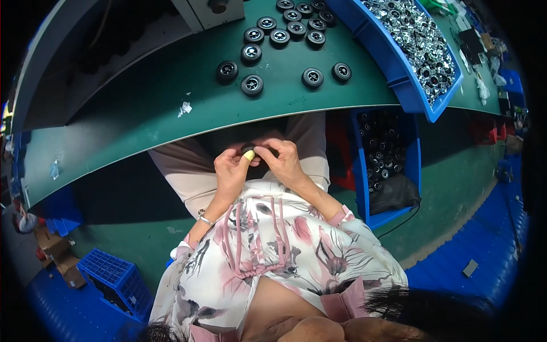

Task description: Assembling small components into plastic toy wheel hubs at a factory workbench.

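Both hands' fingertips (254, 153) pinch small black wheel (249, 149).

Even overhead light, fairly bright. The green table (142, 108) is evenly lit, with soft short shadows under the black wheels (252, 85). Specular glints on metal parts in the blue bin (399, 85). Under-table area is dim. Strong fisheye: table edge bows, black vignette at corners. Centre is sharp, while the rim is soft and smeared.

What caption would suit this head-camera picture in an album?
Both hands, left hand and right hand, hold a small black wheel below a green workbench strewn with black wheels.
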The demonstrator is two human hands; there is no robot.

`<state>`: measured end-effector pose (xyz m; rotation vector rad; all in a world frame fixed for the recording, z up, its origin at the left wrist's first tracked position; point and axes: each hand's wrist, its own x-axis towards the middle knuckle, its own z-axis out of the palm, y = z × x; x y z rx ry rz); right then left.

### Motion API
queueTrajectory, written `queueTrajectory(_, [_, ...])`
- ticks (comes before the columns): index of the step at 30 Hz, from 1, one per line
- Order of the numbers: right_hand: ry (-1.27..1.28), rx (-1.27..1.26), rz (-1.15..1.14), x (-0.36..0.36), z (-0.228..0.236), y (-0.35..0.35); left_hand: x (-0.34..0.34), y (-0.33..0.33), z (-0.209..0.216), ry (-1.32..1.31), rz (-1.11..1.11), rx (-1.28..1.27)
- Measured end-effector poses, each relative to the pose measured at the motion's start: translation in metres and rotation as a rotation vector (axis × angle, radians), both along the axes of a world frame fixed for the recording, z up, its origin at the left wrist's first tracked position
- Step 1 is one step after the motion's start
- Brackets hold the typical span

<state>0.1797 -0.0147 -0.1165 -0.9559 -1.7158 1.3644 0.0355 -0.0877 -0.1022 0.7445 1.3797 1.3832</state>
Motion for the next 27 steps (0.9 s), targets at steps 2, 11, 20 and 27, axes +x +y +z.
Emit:
queueTrajectory(2, [0.023, -0.032, -0.021, -0.002, -0.004, -0.003, 0.0, -0.001, -0.006, 0.03, 0.035, -0.041])
queueTrajectory(11, [-0.011, 0.284, -0.092, -0.005, -0.007, -0.007, -0.006, -0.002, -0.014, 0.016, -0.009, -0.089])
queueTrajectory(20, [0.025, -0.168, 0.002, -0.004, -0.011, -0.002, -0.007, 0.008, 0.003, 0.721, -0.077, -0.102])
queueTrajectory(27, [0.025, -0.181, 0.021, -0.004, -0.012, -0.002, -0.001, 0.006, -0.006, -0.464, 0.223, -0.223])
